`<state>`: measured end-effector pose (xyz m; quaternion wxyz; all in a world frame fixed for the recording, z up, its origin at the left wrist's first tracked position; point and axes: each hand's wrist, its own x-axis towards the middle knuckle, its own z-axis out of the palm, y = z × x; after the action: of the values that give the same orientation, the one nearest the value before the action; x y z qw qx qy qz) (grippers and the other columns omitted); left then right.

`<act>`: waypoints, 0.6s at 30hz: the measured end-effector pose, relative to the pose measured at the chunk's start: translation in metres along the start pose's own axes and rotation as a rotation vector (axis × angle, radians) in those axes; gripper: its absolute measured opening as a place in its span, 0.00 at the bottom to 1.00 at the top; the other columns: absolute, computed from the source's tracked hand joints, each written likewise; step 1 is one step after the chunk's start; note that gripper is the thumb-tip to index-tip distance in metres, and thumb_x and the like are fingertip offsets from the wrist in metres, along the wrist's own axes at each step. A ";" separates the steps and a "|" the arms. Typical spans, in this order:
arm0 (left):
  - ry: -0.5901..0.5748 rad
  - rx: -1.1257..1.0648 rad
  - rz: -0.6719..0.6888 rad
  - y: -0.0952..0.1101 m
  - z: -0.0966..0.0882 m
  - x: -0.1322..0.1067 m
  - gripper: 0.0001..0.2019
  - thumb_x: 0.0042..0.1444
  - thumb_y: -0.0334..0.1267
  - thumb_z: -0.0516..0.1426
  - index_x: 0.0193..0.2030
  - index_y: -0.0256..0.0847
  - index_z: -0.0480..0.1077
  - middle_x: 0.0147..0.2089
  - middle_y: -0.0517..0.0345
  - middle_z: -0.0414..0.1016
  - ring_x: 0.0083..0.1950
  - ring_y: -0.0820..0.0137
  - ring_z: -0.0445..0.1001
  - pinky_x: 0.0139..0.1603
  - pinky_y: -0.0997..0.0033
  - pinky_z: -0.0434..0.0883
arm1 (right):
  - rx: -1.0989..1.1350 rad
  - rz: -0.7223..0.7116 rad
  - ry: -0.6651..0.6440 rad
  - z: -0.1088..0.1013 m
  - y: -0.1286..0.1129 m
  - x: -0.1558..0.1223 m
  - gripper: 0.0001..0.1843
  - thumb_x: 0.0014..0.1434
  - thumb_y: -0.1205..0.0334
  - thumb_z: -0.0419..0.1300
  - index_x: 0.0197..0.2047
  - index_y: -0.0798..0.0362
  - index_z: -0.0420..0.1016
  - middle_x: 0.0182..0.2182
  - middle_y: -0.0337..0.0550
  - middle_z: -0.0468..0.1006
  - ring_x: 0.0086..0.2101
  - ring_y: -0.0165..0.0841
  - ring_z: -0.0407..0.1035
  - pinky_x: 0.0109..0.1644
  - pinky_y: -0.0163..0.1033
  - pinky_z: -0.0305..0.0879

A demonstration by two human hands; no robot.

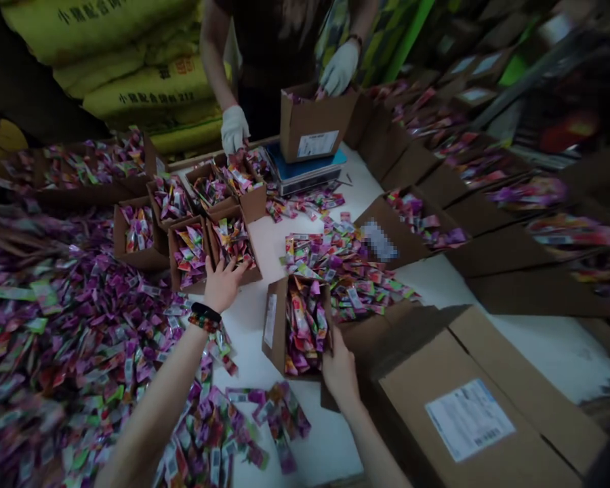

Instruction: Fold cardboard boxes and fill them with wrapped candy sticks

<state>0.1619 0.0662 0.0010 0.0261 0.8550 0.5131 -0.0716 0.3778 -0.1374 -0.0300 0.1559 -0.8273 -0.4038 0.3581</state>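
My left hand (222, 281), a dark band and a beaded bracelet at its wrist, reaches over the near edge of a small cardboard box (244, 271) filled with candy packets (230, 234). Its fingers are spread and rest on the rim and packets. Beside it stands another small filled box (175, 261). With my right hand (339, 366) I grip the right wall of a larger open cardboard box (275, 325), tilted on the white table. Purple, red and yellow packets (305, 325) fill this box. Part of my right fingers is hidden by its wall.
Loose packets (106, 339) are heaped at left. A large cardboard carton (437, 386) stands at right, below rows of filled boxes (452, 203). Opposite, a co-worker's gloved hands (338, 71) handle a box (312, 125) on a blue-topped scale (308, 169). Yellow sacks (147, 95) are stacked behind.
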 end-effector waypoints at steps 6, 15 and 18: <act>-0.042 0.012 -0.013 0.003 -0.003 0.003 0.29 0.62 0.29 0.46 0.69 0.54 0.58 0.67 0.52 0.63 0.67 0.47 0.60 0.67 0.31 0.42 | 0.186 -0.083 0.084 -0.023 -0.040 0.052 0.34 0.52 0.71 0.45 0.62 0.51 0.68 0.39 0.48 0.82 0.41 0.40 0.76 0.44 0.39 0.69; -0.036 -0.011 -0.015 0.007 0.000 0.007 0.30 0.61 0.27 0.44 0.68 0.55 0.60 0.67 0.53 0.65 0.66 0.49 0.61 0.66 0.29 0.43 | -0.146 -0.316 0.020 -0.045 -0.151 0.172 0.29 0.58 0.74 0.47 0.62 0.54 0.67 0.48 0.56 0.79 0.50 0.44 0.72 0.53 0.44 0.65; -0.024 -0.025 -0.011 0.006 0.003 0.009 0.27 0.63 0.29 0.45 0.67 0.53 0.62 0.66 0.52 0.66 0.66 0.50 0.62 0.66 0.28 0.43 | -0.174 -0.358 -0.071 -0.048 -0.175 0.214 0.22 0.61 0.67 0.54 0.58 0.56 0.70 0.48 0.56 0.78 0.49 0.43 0.72 0.52 0.43 0.66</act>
<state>0.1709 0.0714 -0.0038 0.0427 0.8507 0.5184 -0.0754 0.4044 0.1399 -0.0009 0.1308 -0.7396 -0.5789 0.3174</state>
